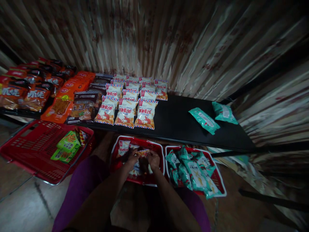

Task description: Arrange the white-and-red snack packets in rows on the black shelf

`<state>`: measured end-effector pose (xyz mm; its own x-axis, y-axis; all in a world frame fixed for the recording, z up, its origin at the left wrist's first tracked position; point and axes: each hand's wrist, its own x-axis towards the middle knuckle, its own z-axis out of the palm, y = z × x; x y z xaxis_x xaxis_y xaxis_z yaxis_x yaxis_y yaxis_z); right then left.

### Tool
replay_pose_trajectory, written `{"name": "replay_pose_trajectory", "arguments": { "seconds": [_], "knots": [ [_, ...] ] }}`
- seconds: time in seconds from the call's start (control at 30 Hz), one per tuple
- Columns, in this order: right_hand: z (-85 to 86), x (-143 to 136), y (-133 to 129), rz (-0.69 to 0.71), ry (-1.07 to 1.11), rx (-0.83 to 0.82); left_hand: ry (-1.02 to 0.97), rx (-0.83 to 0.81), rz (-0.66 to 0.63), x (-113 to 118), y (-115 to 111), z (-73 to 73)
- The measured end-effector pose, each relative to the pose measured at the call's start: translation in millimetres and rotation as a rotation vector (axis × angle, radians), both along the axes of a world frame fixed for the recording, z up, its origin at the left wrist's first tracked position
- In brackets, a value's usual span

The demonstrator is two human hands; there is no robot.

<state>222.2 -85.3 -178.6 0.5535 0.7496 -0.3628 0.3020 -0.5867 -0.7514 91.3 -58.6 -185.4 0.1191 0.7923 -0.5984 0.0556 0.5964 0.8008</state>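
Both of my hands are inside a red basket with a white rim, which stands between my knees. My left hand and my right hand grip either end of a snack bag with a striped top edge. More white and orange snack bags of the same look lie in that basket, partly covered by my hands. Above them, on the black bench, matching snack bags are laid out in overlapping columns.
To the right, another red basket holds teal packets. Two teal packets lie on the bench. Dark potato-slice packs, orange packs and black-and-red packs fill its left end. A red basket with green packets sits lower left.
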Motion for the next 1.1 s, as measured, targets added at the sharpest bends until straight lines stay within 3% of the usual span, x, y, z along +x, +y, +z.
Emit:
{"name": "replay_pose_trajectory", "arguments": {
  "seconds": [0.1,0.27,0.53,0.7,0.87,1.0,1.1],
  "knots": [
    [14.0,0.4,-4.7,-0.128,0.157,0.118,-0.155,-0.033,0.031,1.2,3.2,14.2],
    [49.5,-1.9,-12.0,-0.287,0.381,0.269,-0.226,0.076,0.017,2.2,6.2,50.1],
    [143.2,-11.9,-33.9,-0.365,0.675,0.549,-0.241,0.32,-0.051,-7.6,0.2,131.6],
    [188.9,-23.2,-50.2,-0.284,0.793,0.625,-0.183,0.503,-0.064,-15.0,-6.5,176.0],
    [216.9,-28.7,-58.1,-0.266,0.796,0.619,-0.164,0.597,-0.095,-18.2,-15.5,204.7],
    [227.4,-31.2,-60.7,-0.342,0.743,0.616,-0.289,0.476,-0.113,-20.0,-20.3,219.7],
    [226.6,-27.2,-62.7,-0.477,0.702,0.665,-0.337,0.327,-0.191,-30.2,-21.0,224.2]
  ]
}}
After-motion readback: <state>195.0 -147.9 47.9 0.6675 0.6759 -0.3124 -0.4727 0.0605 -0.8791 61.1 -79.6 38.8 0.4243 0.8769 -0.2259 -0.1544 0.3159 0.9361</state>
